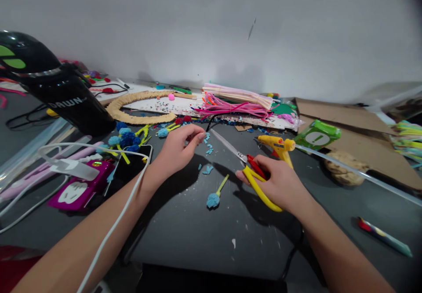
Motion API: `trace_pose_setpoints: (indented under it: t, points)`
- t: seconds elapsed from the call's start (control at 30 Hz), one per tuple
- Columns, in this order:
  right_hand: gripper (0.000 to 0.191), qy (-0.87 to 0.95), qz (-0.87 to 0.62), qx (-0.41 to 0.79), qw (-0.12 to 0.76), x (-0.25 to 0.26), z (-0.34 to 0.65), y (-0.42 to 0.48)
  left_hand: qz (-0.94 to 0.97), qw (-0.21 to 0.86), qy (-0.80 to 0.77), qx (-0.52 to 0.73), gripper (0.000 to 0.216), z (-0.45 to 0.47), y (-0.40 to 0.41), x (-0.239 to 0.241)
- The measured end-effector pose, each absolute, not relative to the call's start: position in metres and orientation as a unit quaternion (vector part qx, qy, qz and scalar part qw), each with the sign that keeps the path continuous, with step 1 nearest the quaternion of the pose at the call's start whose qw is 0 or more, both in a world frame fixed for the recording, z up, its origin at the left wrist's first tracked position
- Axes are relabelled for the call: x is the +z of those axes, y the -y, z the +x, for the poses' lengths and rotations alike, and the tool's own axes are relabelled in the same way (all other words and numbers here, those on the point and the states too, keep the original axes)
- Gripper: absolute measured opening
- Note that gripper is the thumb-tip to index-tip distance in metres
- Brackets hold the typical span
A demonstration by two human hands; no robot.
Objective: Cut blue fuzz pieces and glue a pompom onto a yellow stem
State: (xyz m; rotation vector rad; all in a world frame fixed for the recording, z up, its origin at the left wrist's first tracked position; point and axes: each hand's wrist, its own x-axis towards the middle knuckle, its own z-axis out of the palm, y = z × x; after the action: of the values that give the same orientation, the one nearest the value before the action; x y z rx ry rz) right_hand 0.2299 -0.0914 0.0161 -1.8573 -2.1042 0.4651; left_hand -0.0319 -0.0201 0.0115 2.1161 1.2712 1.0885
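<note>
My right hand [280, 183] is closed round the yellow and red handles of a pair of scissors [245, 161], whose blades point up and left over the dark table [204, 231]. My left hand [180, 148] is pinched shut just left of the blade tips, on something too small to make out. Small blue offcuts [207, 170] lie below that pinch. A blue pompom flower on a yellow stem [216, 195] lies between my wrists. A yellow glue gun [278, 146] stands just behind my right hand.
A black helmet [49, 82] sits far left, above a phone [130, 165] and a magenta case [77, 187]. More blue pompom flowers [127, 140], a tan ring [138, 106] and pink pipe cleaners [231, 104] lie behind. Cardboard [356, 126] and a clear glue stick [356, 172] are at right.
</note>
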Motion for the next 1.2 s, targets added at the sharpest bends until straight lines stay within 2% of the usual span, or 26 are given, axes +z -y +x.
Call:
trace_pose_setpoints:
  t: [0.2,1.2]
  points:
    - [0.05,0.737,-0.646,0.154,0.126,0.0151,0.2295,0.0901,0.774,0.208,-0.451,0.392,0.021,-0.0315,0.0209,0.0134]
    - [0.049,0.744,-0.644,0.121,0.127,0.012,0.2315,0.0892,0.798,0.166,-0.43,0.388,0.015,-0.0336,0.0177,0.0104]
